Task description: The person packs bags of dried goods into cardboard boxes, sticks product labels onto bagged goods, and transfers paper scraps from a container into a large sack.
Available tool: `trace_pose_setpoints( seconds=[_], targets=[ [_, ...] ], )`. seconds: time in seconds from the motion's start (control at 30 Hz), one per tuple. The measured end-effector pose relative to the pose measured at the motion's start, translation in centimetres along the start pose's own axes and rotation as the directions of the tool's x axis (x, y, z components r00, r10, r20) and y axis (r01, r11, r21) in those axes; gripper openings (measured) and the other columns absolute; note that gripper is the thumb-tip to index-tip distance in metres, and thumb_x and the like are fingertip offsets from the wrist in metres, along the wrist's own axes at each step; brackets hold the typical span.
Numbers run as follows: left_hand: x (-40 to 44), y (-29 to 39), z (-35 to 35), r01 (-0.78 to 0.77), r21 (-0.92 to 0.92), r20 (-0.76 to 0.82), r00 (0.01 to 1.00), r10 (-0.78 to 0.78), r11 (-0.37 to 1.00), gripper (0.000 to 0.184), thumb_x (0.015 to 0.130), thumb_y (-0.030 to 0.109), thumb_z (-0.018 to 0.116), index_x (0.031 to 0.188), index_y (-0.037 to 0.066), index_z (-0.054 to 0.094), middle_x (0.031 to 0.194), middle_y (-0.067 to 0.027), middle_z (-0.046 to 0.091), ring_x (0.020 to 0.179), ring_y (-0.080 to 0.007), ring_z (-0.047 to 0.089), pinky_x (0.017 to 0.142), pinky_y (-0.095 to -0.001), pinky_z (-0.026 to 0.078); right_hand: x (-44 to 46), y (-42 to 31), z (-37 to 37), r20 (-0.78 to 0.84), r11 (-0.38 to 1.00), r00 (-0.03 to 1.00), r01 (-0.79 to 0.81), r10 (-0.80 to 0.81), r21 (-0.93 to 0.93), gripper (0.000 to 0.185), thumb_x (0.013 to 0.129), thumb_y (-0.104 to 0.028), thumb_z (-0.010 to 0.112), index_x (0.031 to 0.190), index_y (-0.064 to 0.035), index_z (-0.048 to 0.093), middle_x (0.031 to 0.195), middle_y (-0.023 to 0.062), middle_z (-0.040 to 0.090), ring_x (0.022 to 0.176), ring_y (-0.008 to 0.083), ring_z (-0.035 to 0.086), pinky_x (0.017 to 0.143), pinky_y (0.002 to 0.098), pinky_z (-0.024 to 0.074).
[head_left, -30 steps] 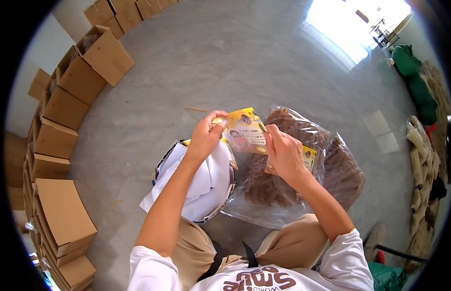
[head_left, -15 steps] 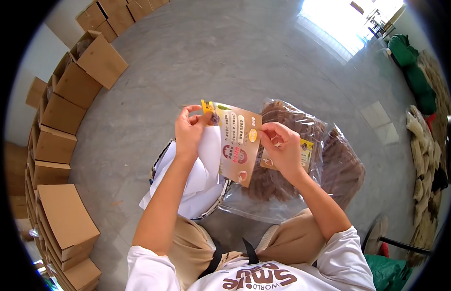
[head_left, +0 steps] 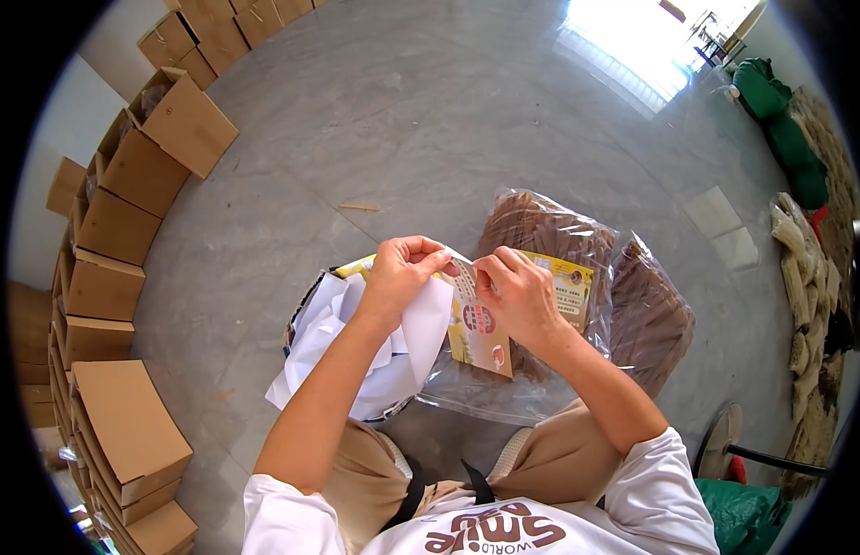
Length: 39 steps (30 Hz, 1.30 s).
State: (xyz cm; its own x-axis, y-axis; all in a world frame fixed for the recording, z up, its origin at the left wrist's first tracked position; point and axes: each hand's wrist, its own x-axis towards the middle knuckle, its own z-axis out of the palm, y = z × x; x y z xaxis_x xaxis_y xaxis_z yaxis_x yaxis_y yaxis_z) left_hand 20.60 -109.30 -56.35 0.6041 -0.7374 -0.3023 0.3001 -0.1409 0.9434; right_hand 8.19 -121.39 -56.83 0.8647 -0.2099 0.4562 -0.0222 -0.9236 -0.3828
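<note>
Close together in the middle, my two hands work at a printed brown label (head_left: 490, 342). My right hand (head_left: 522, 291) pinches the label's upper part, which is bent and partly hidden by the fingers. My left hand (head_left: 399, 282) is closed at the label's top edge, with a white backing paper (head_left: 428, 319) hanging curled beneath it. Below my left forearm stands a container of crumpled white paper (head_left: 342, 375). Under my right hand lies a clear plastic bag of brown strips (head_left: 541, 222), with another yellow-and-brown label (head_left: 573, 289) on it.
A second clear bag of brown strips (head_left: 654, 310) lies to the right. Cardboard boxes (head_left: 124, 222) line the left side. Green sacks (head_left: 786, 139) and pale bundles (head_left: 795, 268) lie along the right. Flat sheets (head_left: 723, 227) and a thin stick (head_left: 359, 207) are on the floor.
My hands have come closer together and the label has turned and bent, lowering slightly. More of the label on the bag shows. The white backing paper now hangs farther right beneath my left hand.
</note>
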Motion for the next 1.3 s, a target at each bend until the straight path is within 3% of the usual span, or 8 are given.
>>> trace_pose_setpoints(
  seconds=[0.1, 0.17, 0.27, 0.5, 0.67, 0.8, 0.97, 1.3],
  targets=[
    [-0.2, 0.1, -0.1, 0.02, -0.01, 0.019, 1.0, -0.019, 1.0, 0.009, 0.078, 0.009, 0.057, 0.078, 0.001, 0.061, 0.071, -0.0073, 0.063, 0.062, -0.0069, 0.055, 0.054, -0.0194, 0.043, 0.2, -0.3, -0.4, 0.07, 0.998, 0.997, -0.035, 0.032, 0.046, 0.012, 0.069, -0.005, 0.058, 0.079, -0.0045, 0.054, 0.071, 0.0057, 0.052, 0.066, 0.0208, 0.055, 0.055, 0.031, 0.0452],
    [-0.3, 0.0, 0.1, 0.029, 0.001, 0.027, 0.999, -0.029, 1.0, 0.009, 0.079, 0.008, 0.057, 0.078, 0.0, 0.061, 0.072, -0.0071, 0.063, 0.063, -0.0074, 0.056, 0.056, -0.0195, 0.043, 0.5, -1.0, -0.6, 0.061, 0.932, 0.981, -0.195, 0.185, 0.307, 0.011, 0.072, -0.005, 0.057, 0.083, -0.0027, 0.059, 0.073, 0.0077, 0.056, 0.064, 0.0218, 0.057, 0.055, 0.0297, 0.0456],
    [-0.3, -0.9, 1.0, -0.045, 0.113, 0.085, 0.996, 0.035, 0.993, 0.01, 0.08, 0.004, 0.055, 0.08, -0.002, 0.062, 0.073, -0.0054, 0.063, 0.065, -0.0077, 0.056, 0.058, -0.0197, 0.044, 0.5, -0.4, -0.5, 0.14, 0.826, 0.944, -0.33, 0.299, 0.457, 0.011, 0.075, -0.005, 0.057, 0.083, -0.0019, 0.062, 0.073, 0.0101, 0.059, 0.061, 0.0227, 0.057, 0.055, 0.029, 0.0457],
    [0.0, -2.2, 1.6, -0.13, 0.321, 0.112, 0.989, 0.098, 0.938, 0.011, 0.079, 0.004, 0.054, 0.082, -0.003, 0.062, 0.073, -0.0047, 0.064, 0.064, -0.0059, 0.056, 0.057, -0.0197, 0.043, 0.2, 0.1, -0.7, 0.227, 0.798, 0.906, -0.421, 0.356, 0.431, 0.009, 0.075, -0.006, 0.058, 0.079, -0.0011, 0.063, 0.072, 0.0121, 0.059, 0.06, 0.024, 0.057, 0.054, 0.0302, 0.0449],
    [0.0, -2.8, 1.8, -0.152, 0.34, 0.1, 0.987, 0.125, 0.928, 0.013, 0.076, 0.006, 0.055, 0.08, -0.004, 0.063, 0.07, -0.0064, 0.064, 0.061, -0.009, 0.058, 0.058, -0.0224, 0.046, 0.0, 0.5, -0.6, 0.25, 0.864, 0.928, -0.354, 0.276, 0.359, 0.01, 0.072, -0.006, 0.057, 0.078, -0.0017, 0.064, 0.073, 0.013, 0.059, 0.062, 0.0268, 0.057, 0.056, 0.0321, 0.0451],
    [0.0, -3.1, 2.0, -0.17, 0.388, 0.111, 0.984, 0.137, 0.906, 0.013, 0.076, 0.005, 0.055, 0.079, -0.005, 0.062, 0.069, -0.0079, 0.064, 0.063, -0.0102, 0.06, 0.06, -0.0229, 0.047, -0.2, 0.9, -0.4, 0.302, 0.815, 0.906, -0.405, 0.297, 0.414, 0.01, 0.071, -0.007, 0.057, 0.077, -0.0023, 0.063, 0.072, 0.0127, 0.06, 0.063, 0.0273, 0.057, 0.058, 0.033, 0.0452],
    [-0.1, -2.9, 2.4, -0.104, 0.314, 0.068, 0.994, 0.087, 0.944, 0.013, 0.077, 0.006, 0.056, 0.079, -0.005, 0.063, 0.069, -0.0088, 0.064, 0.061, -0.01, 0.058, 0.057, -0.0226, 0.046, -0.4, 0.7, -0.3, 0.215, 0.933, 0.949, -0.278, 0.23, 0.227, 0.009, 0.068, -0.01, 0.06, 0.068, -0.0017, 0.057, 0.07, 0.0121, 0.057, 0.063, 0.0279, 0.057, 0.057, 0.0353, 0.0442],
    [0.1, -3.6, 2.5, -0.074, 0.254, 0.075, 0.996, 0.057, 0.964, 0.013, 0.079, 0.01, 0.058, 0.08, -0.003, 0.062, 0.069, -0.0048, 0.062, 0.057, -0.0058, 0.053, 0.05, -0.0199, 0.043, -0.7, 0.7, 0.0, 0.231, 0.968, 0.956, -0.216, 0.183, 0.127, 0.01, 0.067, -0.009, 0.058, 0.065, -0.0022, 0.052, 0.068, 0.012, 0.054, 0.064, 0.0286, 0.056, 0.057, 0.0368, 0.044]
  ],
)
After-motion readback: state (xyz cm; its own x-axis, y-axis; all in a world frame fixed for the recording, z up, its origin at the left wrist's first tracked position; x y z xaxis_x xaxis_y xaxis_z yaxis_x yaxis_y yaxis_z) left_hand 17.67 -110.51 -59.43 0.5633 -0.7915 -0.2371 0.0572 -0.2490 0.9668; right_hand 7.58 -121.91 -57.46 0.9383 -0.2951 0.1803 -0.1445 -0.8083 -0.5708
